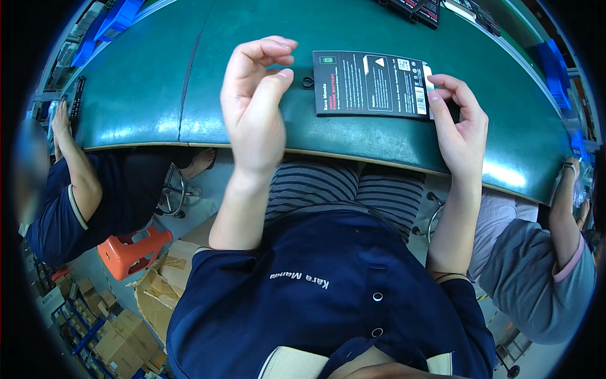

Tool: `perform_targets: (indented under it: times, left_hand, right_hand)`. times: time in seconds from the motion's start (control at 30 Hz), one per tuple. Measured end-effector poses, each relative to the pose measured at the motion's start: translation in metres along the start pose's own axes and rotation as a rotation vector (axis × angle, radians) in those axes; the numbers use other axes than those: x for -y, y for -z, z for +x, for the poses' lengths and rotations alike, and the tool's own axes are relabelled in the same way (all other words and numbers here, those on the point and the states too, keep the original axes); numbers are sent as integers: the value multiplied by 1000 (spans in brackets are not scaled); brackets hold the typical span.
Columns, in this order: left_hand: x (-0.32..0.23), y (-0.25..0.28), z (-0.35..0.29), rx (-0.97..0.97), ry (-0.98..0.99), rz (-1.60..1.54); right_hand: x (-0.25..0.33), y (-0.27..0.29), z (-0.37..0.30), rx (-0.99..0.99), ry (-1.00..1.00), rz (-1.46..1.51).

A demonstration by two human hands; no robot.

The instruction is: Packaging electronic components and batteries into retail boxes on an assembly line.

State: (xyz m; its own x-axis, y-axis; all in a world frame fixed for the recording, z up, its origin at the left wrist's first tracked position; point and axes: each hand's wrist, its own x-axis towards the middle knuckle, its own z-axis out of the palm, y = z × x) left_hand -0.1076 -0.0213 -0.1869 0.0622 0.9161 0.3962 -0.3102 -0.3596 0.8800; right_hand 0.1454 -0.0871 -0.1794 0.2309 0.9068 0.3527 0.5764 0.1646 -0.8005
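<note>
A flat black battery box (372,84) with white and red print lies on the green table (271,136) in front of me. At its right end a white flap (427,71) stands out. My right hand (462,123) has its thumb and forefinger at that flap end, closed on the box's edge. Raised to the left of the box is my left hand (255,104), its fingers loosely curved and its thumb apart from them. Nothing shows in it. Between that hand and the box, a small black loop (308,83) rests on the table.
More dark packages (416,11) lie at the table's far side. Blue bins (555,72) stand along the right edge, others (117,22) at the far left. Co-workers sit at both sides. An orange stool (129,252) and cardboard boxes (129,341) stand at lower left.
</note>
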Motion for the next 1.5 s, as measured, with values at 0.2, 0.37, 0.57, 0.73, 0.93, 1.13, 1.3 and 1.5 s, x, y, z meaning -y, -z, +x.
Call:
perform_targets:
  times: [0.2, 0.37, 0.57, 0.73, 0.93, 1.13, 1.3, 1.5]
  left_hand:
    - [-11, 22, 12, 170, -102, 751]
    - [-7, 13, 9, 248, -169, 1025]
    - [-8, 17, 8, 319, -195, 1063]
    - [-8, 17, 8, 335, -195, 1048]
    - [-13, 19, 11, 352, -153, 994]
    - [-7, 13, 15, 311, -162, 905]
    - [-18, -5, 7, 501, -357, 953]
    - [-8, -18, 11, 732, -331, 1127]
  right_hand:
    - [4, 0, 2, 16, 78, -92]
    - [8, 0, 2, 8, 121, -158]
    - [15, -3, 2, 19, 152, -210]
    - [13, -4, 4, -3, 236, -271]
    - [9, -2, 4, 37, 183, -315]
    - [7, 6, 4, 5, 167, -320]
    - [-37, 40, 4, -131, -29, 120]
    - [-189, 243, 16, -585, -2, -1223]
